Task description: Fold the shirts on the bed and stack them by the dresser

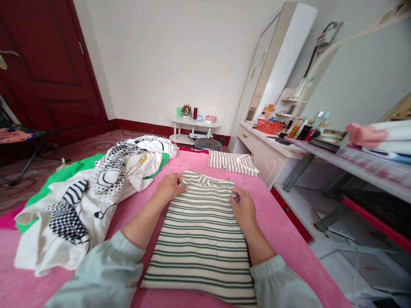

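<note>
A cream shirt with dark green stripes (202, 239) lies flat on the pink bed cover, folded into a long rectangle with its collar end away from me. At its far left corner, my left hand (170, 187) pinches the fabric between thumb and fingers. My right hand (243, 206) grips the far right corner the same way, with fingers curled at the edge. Just beyond lies another striped garment (231, 163), folded into a neat bundle.
Crumpled white cloth with black patterns (105, 188) and green cloth (54, 184) lie heaped on the left of the pink bed cover (282, 248). A dressing table (260, 145) and a glass-topped table with bottles stand at the right. A small white table (192, 121) is by the far wall.
</note>
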A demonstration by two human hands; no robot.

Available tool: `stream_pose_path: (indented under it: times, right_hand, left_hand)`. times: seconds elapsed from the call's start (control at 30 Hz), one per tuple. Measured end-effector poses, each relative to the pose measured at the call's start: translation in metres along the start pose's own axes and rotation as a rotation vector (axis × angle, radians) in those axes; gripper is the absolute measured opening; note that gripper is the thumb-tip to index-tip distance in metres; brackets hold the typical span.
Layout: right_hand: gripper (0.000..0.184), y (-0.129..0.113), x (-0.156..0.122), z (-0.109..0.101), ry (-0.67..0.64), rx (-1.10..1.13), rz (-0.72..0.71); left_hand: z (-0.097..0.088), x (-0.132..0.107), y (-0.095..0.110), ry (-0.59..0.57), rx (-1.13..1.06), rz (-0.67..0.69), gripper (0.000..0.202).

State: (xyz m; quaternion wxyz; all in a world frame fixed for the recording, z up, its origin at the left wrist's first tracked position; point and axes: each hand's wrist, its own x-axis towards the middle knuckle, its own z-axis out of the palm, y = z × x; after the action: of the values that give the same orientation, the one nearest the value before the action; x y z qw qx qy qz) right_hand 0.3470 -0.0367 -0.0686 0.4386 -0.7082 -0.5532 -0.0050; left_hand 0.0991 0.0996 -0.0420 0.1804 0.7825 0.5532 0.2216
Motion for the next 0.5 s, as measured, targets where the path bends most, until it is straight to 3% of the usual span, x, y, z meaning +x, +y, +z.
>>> stream_pose_path:
  times: [0.1, 0.23, 0.4, 0.5]
  right_hand:
    - [0.02, 0.002, 0.002, 0.0, 0.007, 0.093, 0.032]
    - [0.044, 0.0, 0.003, 0.0, -0.064, 0.102, 0.135]
    - [0.052, -0.006, 0.003, -0.003, -0.154, -0.027, 0.18]
    - [0.059, -0.006, 0.006, -0.009, -0.199, -0.059, 0.241]
  left_hand:
    - [0.004, 0.003, -0.001, -0.019, -0.268, 0.061, 0.029]
    - [0.001, 0.001, 0.0, -0.17, -0.596, 0.018, 0.038]
    - [-0.014, -0.004, -0.003, -0.431, -0.707, 0.025, 0.039]
    - [-0.02, -0.003, -0.004, -0.42, -0.749, 0.069, 0.032]
